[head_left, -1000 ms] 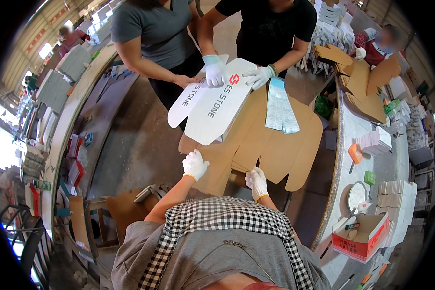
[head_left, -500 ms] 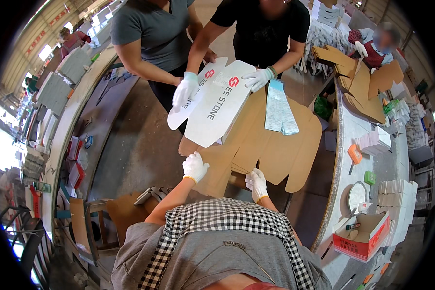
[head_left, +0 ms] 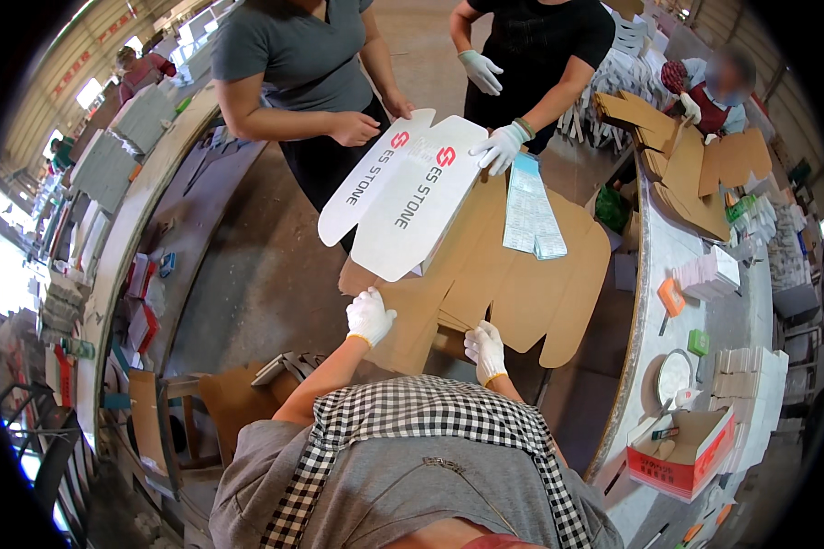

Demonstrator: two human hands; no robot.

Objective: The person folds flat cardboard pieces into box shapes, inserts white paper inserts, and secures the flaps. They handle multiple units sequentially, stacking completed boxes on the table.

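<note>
Brown cardboard blanks (head_left: 569, 297) are spread flat ahead of the checked apron (head_left: 430, 403), partly beneath the white carton (head_left: 403, 233) and pale-blue printed sheets (head_left: 533, 215). The left grip (head_left: 371, 317) and right grip (head_left: 485, 353) are curled at their edges; whether either is clamped cannot be told. For steadiness, both edges should be supported level, without the slotted flaps being bent.

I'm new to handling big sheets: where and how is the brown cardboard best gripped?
The brown cardboard lies flat, its far left part under white cardboard, so probably pinch its left and near edges, coming from the near side, where the left hand and right hand are.
</note>
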